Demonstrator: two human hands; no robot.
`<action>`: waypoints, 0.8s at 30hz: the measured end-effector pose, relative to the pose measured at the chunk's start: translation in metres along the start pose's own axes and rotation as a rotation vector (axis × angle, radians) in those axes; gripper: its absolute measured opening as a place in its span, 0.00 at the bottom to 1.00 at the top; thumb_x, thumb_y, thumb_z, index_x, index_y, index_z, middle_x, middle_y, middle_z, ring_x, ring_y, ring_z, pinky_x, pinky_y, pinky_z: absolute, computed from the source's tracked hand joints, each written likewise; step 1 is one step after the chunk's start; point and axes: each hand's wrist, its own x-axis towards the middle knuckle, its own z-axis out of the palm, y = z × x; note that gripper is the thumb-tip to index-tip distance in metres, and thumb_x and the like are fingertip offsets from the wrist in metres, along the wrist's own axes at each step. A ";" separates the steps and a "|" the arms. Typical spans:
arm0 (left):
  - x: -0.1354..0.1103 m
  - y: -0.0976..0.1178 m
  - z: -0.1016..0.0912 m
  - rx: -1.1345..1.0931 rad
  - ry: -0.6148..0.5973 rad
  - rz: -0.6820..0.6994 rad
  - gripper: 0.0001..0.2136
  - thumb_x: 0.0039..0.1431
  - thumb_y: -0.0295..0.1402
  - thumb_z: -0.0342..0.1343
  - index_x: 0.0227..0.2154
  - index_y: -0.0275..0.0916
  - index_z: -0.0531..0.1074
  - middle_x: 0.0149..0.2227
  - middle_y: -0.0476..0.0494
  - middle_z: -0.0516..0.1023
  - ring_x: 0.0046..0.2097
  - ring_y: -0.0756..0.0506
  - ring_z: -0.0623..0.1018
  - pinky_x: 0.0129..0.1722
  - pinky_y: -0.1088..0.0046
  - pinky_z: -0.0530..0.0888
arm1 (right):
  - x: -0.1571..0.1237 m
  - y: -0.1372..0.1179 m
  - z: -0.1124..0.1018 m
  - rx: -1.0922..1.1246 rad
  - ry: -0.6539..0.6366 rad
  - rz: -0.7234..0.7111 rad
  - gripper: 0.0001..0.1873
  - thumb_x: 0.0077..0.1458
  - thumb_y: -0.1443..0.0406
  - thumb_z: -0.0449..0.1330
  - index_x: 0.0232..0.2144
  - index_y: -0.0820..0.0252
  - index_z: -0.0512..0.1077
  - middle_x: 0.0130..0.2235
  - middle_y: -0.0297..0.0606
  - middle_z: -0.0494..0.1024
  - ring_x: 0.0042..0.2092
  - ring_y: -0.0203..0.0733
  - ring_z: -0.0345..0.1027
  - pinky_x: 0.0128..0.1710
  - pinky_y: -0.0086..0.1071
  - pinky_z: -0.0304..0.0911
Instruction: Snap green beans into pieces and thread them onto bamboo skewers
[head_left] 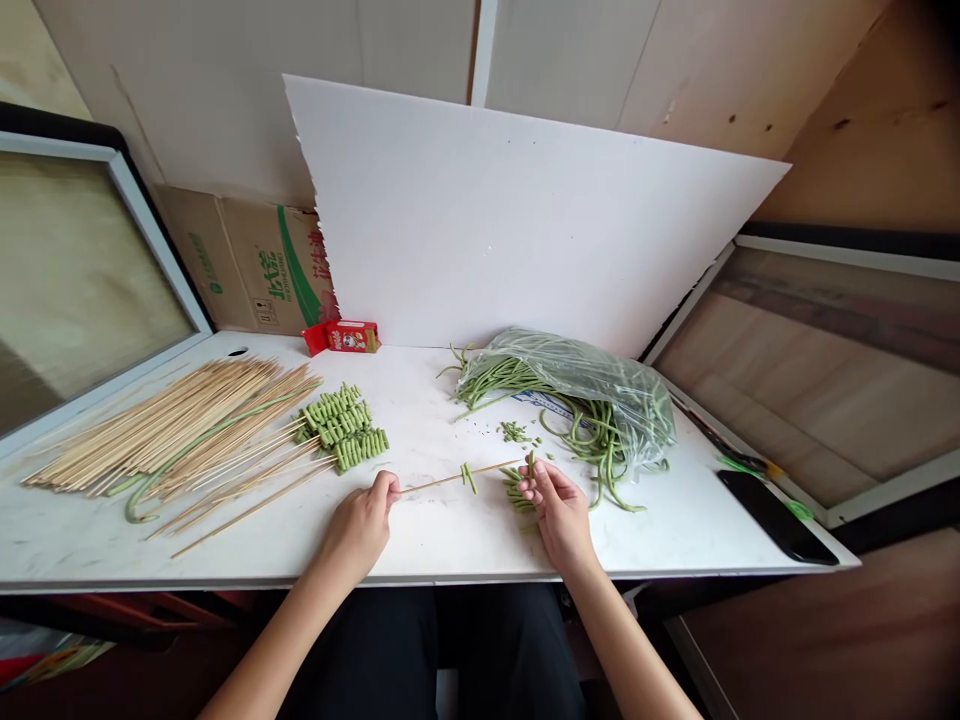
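My left hand (pixel 365 520) is closed around one end of a thin wooden skewer (pixel 435 484), which points right across the table. Two short pieces of green bean (pixel 469 478) are threaded on its middle. At the skewer's far end, my right hand (pixel 553 505) pinches another short green bean piece (pixel 531 463) upright against the tip. Below those fingers lies a small heap of cut bean pieces (pixel 516 492), partly hidden by the hand. Left of my left hand, several finished bean skewers (pixel 345 425) lie stacked with their bean ends together.
A large pile of bare skewers (pixel 172 420) covers the left side, with a long bean (pixel 210 432) across it. Long beans in a clear plastic bag (pixel 592 375) lie at back right, bean trimmings (pixel 516 431) before them. A red box (pixel 352 336) and a black phone (pixel 776 515) are also on the table.
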 end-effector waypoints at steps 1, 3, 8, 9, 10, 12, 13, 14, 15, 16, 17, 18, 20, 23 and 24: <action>0.000 0.000 0.000 0.007 0.007 0.004 0.10 0.67 0.21 0.45 0.43 0.44 0.64 0.36 0.44 0.82 0.40 0.41 0.83 0.37 0.70 0.70 | 0.000 0.000 0.000 -0.004 -0.001 0.002 0.23 0.48 0.48 0.77 0.38 0.57 0.85 0.38 0.42 0.84 0.34 0.44 0.74 0.35 0.38 0.72; -0.001 -0.001 0.001 0.016 0.015 0.019 0.11 0.66 0.21 0.45 0.42 0.44 0.64 0.36 0.44 0.82 0.40 0.40 0.83 0.37 0.69 0.70 | -0.001 0.000 0.000 -0.021 -0.008 0.005 0.22 0.49 0.47 0.77 0.38 0.57 0.85 0.39 0.43 0.85 0.35 0.45 0.74 0.36 0.38 0.72; -0.001 -0.004 0.002 0.021 0.020 0.042 0.12 0.64 0.20 0.45 0.41 0.45 0.64 0.35 0.45 0.82 0.39 0.40 0.83 0.36 0.70 0.69 | -0.001 0.001 -0.001 -0.083 -0.016 0.009 0.23 0.51 0.45 0.75 0.39 0.55 0.84 0.39 0.43 0.85 0.35 0.47 0.75 0.34 0.39 0.71; -0.001 -0.004 0.003 0.019 0.025 0.045 0.12 0.63 0.19 0.45 0.41 0.45 0.64 0.35 0.45 0.82 0.39 0.40 0.83 0.36 0.70 0.69 | 0.000 0.002 -0.001 -0.089 -0.014 0.010 0.24 0.51 0.45 0.75 0.40 0.55 0.84 0.39 0.43 0.85 0.34 0.47 0.75 0.34 0.39 0.71; 0.000 -0.004 0.003 0.016 0.030 0.048 0.12 0.63 0.20 0.45 0.41 0.45 0.64 0.35 0.45 0.82 0.39 0.40 0.83 0.36 0.70 0.70 | 0.000 0.002 -0.001 -0.090 -0.012 0.011 0.24 0.51 0.45 0.75 0.40 0.55 0.84 0.39 0.43 0.85 0.34 0.47 0.75 0.33 0.39 0.70; 0.000 -0.004 0.003 0.009 0.037 0.048 0.10 0.65 0.21 0.45 0.40 0.44 0.65 0.34 0.45 0.82 0.38 0.40 0.82 0.35 0.69 0.70 | 0.000 0.003 -0.001 -0.076 -0.010 0.017 0.23 0.50 0.46 0.75 0.40 0.55 0.84 0.38 0.42 0.85 0.34 0.46 0.75 0.33 0.38 0.70; 0.000 -0.003 0.002 0.004 0.038 0.045 0.09 0.66 0.23 0.45 0.40 0.44 0.65 0.33 0.45 0.82 0.37 0.40 0.82 0.35 0.69 0.70 | 0.000 0.003 -0.001 -0.065 -0.010 0.022 0.23 0.50 0.46 0.75 0.40 0.55 0.84 0.38 0.42 0.85 0.34 0.46 0.75 0.33 0.38 0.70; 0.000 -0.003 0.002 -0.003 0.036 0.042 0.08 0.67 0.24 0.45 0.40 0.44 0.66 0.33 0.45 0.81 0.37 0.40 0.82 0.35 0.69 0.70 | 0.000 0.003 -0.001 -0.056 -0.009 0.026 0.23 0.50 0.47 0.76 0.40 0.55 0.85 0.38 0.42 0.85 0.34 0.45 0.75 0.33 0.37 0.70; 0.001 -0.002 0.002 -0.009 0.032 0.040 0.08 0.68 0.25 0.45 0.40 0.44 0.66 0.33 0.44 0.81 0.36 0.40 0.82 0.35 0.69 0.70 | 0.000 0.002 0.000 -0.050 -0.008 0.029 0.22 0.50 0.47 0.76 0.40 0.55 0.85 0.37 0.42 0.85 0.34 0.45 0.75 0.33 0.37 0.70; 0.001 -0.002 0.001 -0.013 0.029 0.040 0.08 0.68 0.24 0.45 0.40 0.44 0.66 0.33 0.44 0.82 0.37 0.40 0.82 0.35 0.69 0.70 | -0.001 0.002 0.000 -0.049 -0.006 0.030 0.23 0.50 0.47 0.76 0.40 0.56 0.85 0.37 0.41 0.85 0.34 0.45 0.75 0.33 0.37 0.69; 0.000 -0.002 0.001 -0.016 0.027 0.042 0.09 0.67 0.24 0.45 0.40 0.44 0.66 0.34 0.44 0.82 0.37 0.40 0.82 0.36 0.69 0.70 | -0.001 0.001 0.001 -0.052 -0.004 0.030 0.23 0.49 0.47 0.76 0.39 0.56 0.85 0.37 0.41 0.85 0.34 0.44 0.74 0.33 0.37 0.69; 0.000 -0.002 0.000 -0.014 0.025 0.045 0.09 0.67 0.23 0.45 0.40 0.44 0.66 0.35 0.44 0.82 0.38 0.40 0.82 0.36 0.69 0.71 | -0.001 0.001 0.001 -0.057 -0.003 0.027 0.23 0.49 0.47 0.76 0.39 0.56 0.84 0.37 0.41 0.85 0.34 0.44 0.74 0.33 0.37 0.69; 0.000 -0.002 0.000 0.000 0.029 0.049 0.09 0.66 0.23 0.45 0.40 0.44 0.66 0.35 0.43 0.82 0.38 0.40 0.82 0.37 0.68 0.71 | -0.002 0.001 0.002 -0.068 -0.011 0.024 0.23 0.49 0.47 0.76 0.39 0.56 0.84 0.37 0.41 0.85 0.34 0.44 0.74 0.33 0.37 0.69; 0.000 -0.002 -0.001 0.025 0.034 0.050 0.08 0.67 0.25 0.46 0.40 0.44 0.66 0.35 0.44 0.82 0.37 0.40 0.81 0.35 0.69 0.69 | -0.002 0.001 0.002 -0.078 -0.021 0.028 0.22 0.50 0.47 0.76 0.39 0.56 0.85 0.38 0.42 0.85 0.34 0.44 0.75 0.33 0.37 0.70; 0.000 -0.001 -0.001 0.031 0.036 0.048 0.07 0.68 0.25 0.46 0.40 0.44 0.66 0.34 0.44 0.82 0.36 0.40 0.80 0.35 0.69 0.69 | -0.002 0.001 0.002 -0.080 -0.023 0.030 0.22 0.50 0.47 0.76 0.40 0.56 0.85 0.38 0.42 0.85 0.34 0.45 0.75 0.33 0.37 0.70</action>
